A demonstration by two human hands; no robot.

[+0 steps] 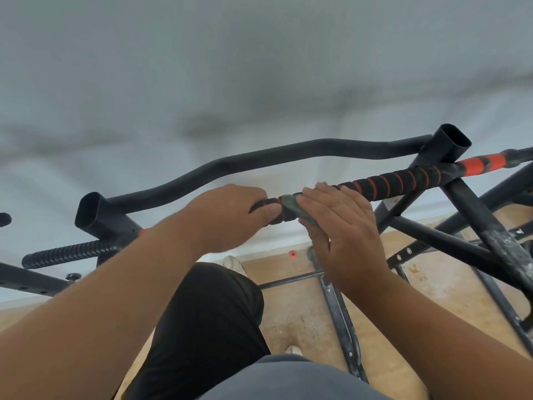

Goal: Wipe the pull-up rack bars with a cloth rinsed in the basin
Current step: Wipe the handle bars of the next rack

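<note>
The near bar of the pull-up rack (403, 180) runs across the middle of the head view, wrapped in black foam with an orange spiral stripe. My left hand (230, 215) grips this bar from above, thumb under it. Just to its right, my right hand (340, 223) holds a small grey-green cloth (291, 206) wrapped against the bar, fingers laid over it and thumb below. A curved black bar (259, 163) runs behind, joined to two open black uprights (92, 215). No basin is in view.
Black frame struts (490, 226), streaked with white dust, cross at the right. The rack's base rails (337, 307) lie on a tan floor far below, beside my leg and shoes. A ribbed black handle (69, 252) sticks out at the left. A pale wall stands behind.
</note>
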